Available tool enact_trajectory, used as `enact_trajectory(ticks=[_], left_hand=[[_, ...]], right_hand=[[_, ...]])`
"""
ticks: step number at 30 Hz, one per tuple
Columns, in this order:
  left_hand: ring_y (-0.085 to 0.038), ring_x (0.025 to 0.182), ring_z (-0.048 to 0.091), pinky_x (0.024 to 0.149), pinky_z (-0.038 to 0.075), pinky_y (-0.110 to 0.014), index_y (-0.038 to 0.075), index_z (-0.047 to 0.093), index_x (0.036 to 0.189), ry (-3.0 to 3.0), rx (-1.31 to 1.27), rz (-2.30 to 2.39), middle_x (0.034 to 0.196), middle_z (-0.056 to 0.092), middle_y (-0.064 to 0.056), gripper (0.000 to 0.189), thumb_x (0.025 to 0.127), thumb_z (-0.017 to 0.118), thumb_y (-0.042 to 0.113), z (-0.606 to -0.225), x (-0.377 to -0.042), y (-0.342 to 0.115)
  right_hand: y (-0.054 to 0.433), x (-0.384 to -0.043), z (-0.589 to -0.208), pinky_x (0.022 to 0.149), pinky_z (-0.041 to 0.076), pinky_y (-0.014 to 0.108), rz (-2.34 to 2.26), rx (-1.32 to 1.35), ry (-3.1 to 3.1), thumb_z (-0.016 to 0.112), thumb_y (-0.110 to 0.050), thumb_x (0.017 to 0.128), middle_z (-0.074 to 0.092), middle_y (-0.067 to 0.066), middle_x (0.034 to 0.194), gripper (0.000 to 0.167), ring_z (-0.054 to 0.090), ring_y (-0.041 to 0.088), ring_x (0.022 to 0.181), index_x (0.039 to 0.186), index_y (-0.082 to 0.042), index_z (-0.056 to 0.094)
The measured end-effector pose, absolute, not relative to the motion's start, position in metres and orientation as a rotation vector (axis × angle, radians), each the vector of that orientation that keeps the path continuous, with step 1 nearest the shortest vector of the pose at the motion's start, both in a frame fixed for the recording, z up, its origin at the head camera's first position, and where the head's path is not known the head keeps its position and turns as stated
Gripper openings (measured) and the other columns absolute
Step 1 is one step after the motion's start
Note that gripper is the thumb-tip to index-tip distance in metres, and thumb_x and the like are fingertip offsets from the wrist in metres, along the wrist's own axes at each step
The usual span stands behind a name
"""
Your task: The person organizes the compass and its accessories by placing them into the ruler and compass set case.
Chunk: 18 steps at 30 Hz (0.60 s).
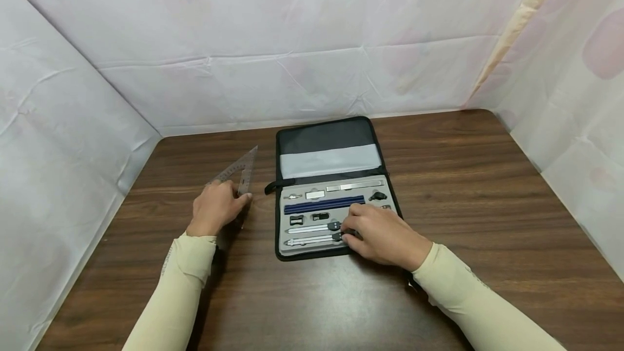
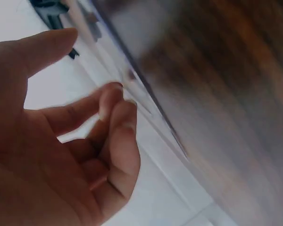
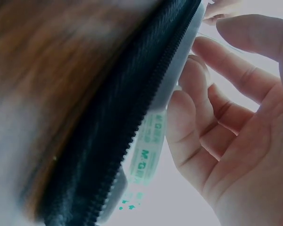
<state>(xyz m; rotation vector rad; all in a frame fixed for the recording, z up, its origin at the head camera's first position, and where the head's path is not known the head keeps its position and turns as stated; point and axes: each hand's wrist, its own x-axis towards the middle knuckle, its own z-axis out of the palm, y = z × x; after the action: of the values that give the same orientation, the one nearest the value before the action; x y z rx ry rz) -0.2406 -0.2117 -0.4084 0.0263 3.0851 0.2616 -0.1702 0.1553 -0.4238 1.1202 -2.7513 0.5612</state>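
A clear plastic set square (image 1: 247,169) is on the table at the left. My left hand (image 1: 216,207) is over its lower part, the bent fingertips at the plastic and the thumb held apart. To the right lies an unzipped black drawing-set case (image 1: 336,256). My right hand (image 1: 382,232) reaches over its lower right, with thumb and fingertips by the heads of two silver compasses (image 1: 312,228). In the right wrist view the thumb stands apart from bent fingers, nothing visible between them. My palm hides what sits beneath it.
Dark blue pencils (image 1: 324,205), a small sharpener (image 1: 296,220), a white block (image 1: 314,195) and a silver pen-like tool (image 1: 355,185) sit in the grey tray. Green-lettered white material (image 3: 148,148) shows beside the zipper. Pale sheets (image 1: 292,85) wall the wooden table (image 1: 463,177).
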Motion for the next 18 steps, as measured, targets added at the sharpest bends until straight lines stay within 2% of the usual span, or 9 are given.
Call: enact_trajectory(ticks=[1, 4, 6, 10, 18], left_hand=[[-0.033, 0.082, 0.061, 0.058, 0.049, -0.047, 0.008, 0.072, 0.085, 3.095, 0.046, 0.237, 0.09, 0.062, -0.014, 0.04, 0.094, 0.067, 0.047, -0.409, -0.241, -0.211], [-0.028, 0.067, 0.056, 0.051, 0.044, -0.042, 0.012, 0.061, 0.066, 3.098, 0.066, 0.186, 0.075, 0.055, -0.01, 0.045, 0.094, 0.067, 0.046, -0.411, -0.243, -0.209], [-0.024, 0.058, 0.05, 0.048, 0.04, -0.039, 0.013, 0.052, 0.059, 3.072, 0.033, 0.165, 0.066, 0.048, -0.007, 0.05, 0.095, 0.066, 0.045, -0.41, -0.243, -0.208], [-0.019, 0.049, 0.042, 0.047, 0.035, -0.036, 0.015, 0.045, 0.056, 2.96, -0.037, 0.158, 0.055, 0.04, -0.003, 0.051, 0.098, 0.062, 0.039, -0.401, -0.244, -0.209], [-0.02, 0.05, 0.044, 0.048, 0.036, -0.037, 0.015, 0.047, 0.057, 2.885, -0.059, 0.153, 0.057, 0.044, -0.003, 0.047, 0.09, 0.07, 0.041, -0.391, -0.243, -0.217]], right_hand=[[0.155, -0.17, -0.424, 0.059, 0.046, 0.028, 0.559, 1.121, -2.75, 0.07, -0.027, 0.092, 0.056, -0.012, 0.086, 0.008, 0.05, 0.004, 0.069, 0.096, -0.023, 0.077], [0.155, -0.171, -0.425, 0.058, 0.046, 0.027, 0.56, 1.127, -2.739, 0.07, -0.027, 0.092, 0.056, -0.011, 0.086, 0.008, 0.049, 0.004, 0.069, 0.095, -0.022, 0.077], [0.155, -0.171, -0.425, 0.058, 0.046, 0.027, 0.559, 1.131, -2.732, 0.07, -0.026, 0.092, 0.056, -0.011, 0.086, 0.008, 0.049, 0.004, 0.069, 0.095, -0.022, 0.077], [0.154, -0.17, -0.425, 0.057, 0.045, 0.026, 0.558, 1.131, -2.724, 0.07, -0.026, 0.092, 0.055, -0.011, 0.085, 0.008, 0.048, 0.004, 0.068, 0.095, -0.022, 0.077], [0.155, -0.17, -0.424, 0.055, 0.044, 0.025, 0.537, 1.131, -2.711, 0.07, -0.026, 0.092, 0.053, -0.012, 0.083, 0.007, 0.046, 0.004, 0.067, 0.092, -0.023, 0.076]])
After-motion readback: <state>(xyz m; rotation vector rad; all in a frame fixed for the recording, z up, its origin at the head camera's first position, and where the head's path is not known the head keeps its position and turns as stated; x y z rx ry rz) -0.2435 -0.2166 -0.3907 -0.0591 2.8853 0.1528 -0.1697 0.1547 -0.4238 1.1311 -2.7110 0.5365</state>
